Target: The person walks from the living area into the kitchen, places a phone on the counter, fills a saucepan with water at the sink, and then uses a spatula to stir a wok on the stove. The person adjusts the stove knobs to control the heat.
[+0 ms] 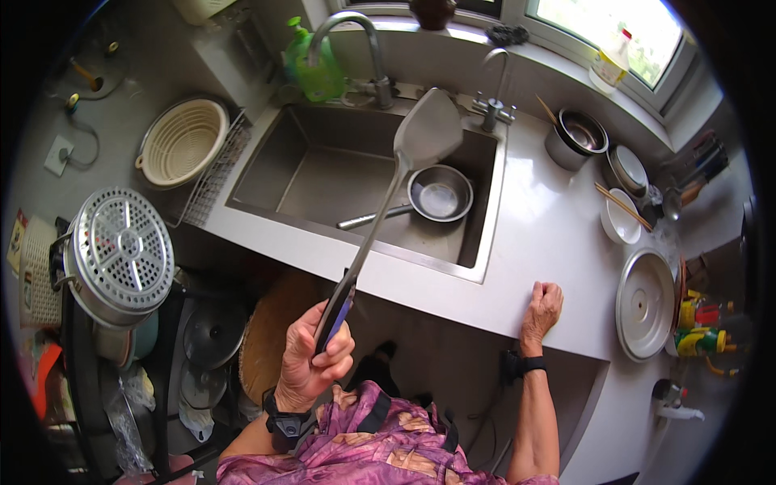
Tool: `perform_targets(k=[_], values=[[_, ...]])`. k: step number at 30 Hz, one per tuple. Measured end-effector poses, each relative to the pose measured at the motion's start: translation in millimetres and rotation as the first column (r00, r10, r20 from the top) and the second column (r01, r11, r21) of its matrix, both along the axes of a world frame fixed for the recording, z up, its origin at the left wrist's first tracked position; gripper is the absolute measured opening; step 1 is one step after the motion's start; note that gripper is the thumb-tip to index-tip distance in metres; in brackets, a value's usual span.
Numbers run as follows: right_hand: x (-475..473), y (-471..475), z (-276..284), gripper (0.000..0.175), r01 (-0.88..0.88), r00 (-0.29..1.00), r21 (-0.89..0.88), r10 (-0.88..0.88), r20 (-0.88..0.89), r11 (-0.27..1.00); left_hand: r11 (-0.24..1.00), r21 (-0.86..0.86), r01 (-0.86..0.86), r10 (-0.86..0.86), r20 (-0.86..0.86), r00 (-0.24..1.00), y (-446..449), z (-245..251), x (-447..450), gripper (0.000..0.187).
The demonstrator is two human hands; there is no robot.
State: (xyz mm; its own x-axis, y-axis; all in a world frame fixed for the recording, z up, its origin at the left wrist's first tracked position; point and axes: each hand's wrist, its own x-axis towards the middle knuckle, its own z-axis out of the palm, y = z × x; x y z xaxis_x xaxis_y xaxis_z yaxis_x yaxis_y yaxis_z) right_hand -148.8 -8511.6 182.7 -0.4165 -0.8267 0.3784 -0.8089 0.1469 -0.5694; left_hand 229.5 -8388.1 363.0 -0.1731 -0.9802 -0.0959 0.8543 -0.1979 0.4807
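My left hand [315,357] grips the dark handle of a metal wok spatula [429,130], held up with its broad blade over the sink. Beyond the spatula, a small metal pan [441,194] with a long handle sits in the right part of the stainless steel sink [339,170]. My right hand [542,312] rests on the white countertop [442,297] near its front edge, fingers curled, with nothing visible in it. A large chrome faucet [382,79] stands behind the sink, and a smaller tap [494,106] is to its right.
A green soap bottle [315,70] is behind the sink. At right are a metal pot [567,145], a white bowl [615,221] with chopsticks and a large round lid [644,303]. A wire rack [215,176], a cream colander [185,142] and a perforated steamer [128,242] are at left.
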Motion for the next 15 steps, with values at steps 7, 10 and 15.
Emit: perform_targets(k=[7, 10, 15], values=[[2.9, -0.8, 4.6, 0.018, 0.02, 1.0, 0.006, -0.02, -0.002, 1.0, 0.902, 0.219, 0.372, -0.345, -0.153, 0.926, -18.7, -15.3, -18.1, 0.052], [3.4, -0.2, 5.8, 0.018, 0.011, 1.0, 0.003, -0.011, 0.006, 1.0, 0.856, 0.257, 0.449, -0.411, -0.189, 0.892, -33.0, -20.9, -21.0, 0.053], [5.5, -0.2, 11.5, 0.017, 0.037, 0.999, -0.014, -0.036, 0.021, 0.999, 0.756, 0.266, 0.597, -0.558, -0.213, 0.802, -53.8, -32.1, -23.9, 0.053]])
